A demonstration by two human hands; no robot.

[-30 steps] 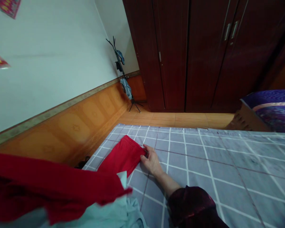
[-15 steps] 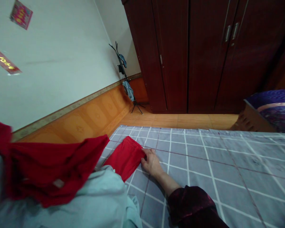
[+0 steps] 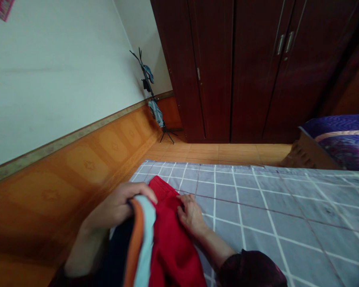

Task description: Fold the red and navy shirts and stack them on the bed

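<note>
My left hand [image 3: 119, 204] grips a layered bundle of cloth [image 3: 140, 239] at its top edge, showing dark, orange and pale blue bands. Below it, a red cloth garment [image 3: 170, 235] lies folded on a grey-blue checked bedsheet [image 3: 272, 203] and hangs toward me, partly hidden by the bundle. My right hand [image 3: 191, 215] rests with curled fingers on the red garment's right edge, and a dark maroon sleeve [image 3: 251, 269] covers that forearm.
A dark red wooden wardrobe [image 3: 227, 67] stands beyond the bed. A black coat stand [image 3: 151, 87] with hanging clothes is in the corner. Purple bedding [image 3: 338, 143] lies at the right, and an orange wall panel [image 3: 86, 167] runs along the left.
The red cloth and pale blue fabric swinging at lower left are gone from there. My left hand has come into view gripping the bundle, and more red cloth now covers the bed.
</note>
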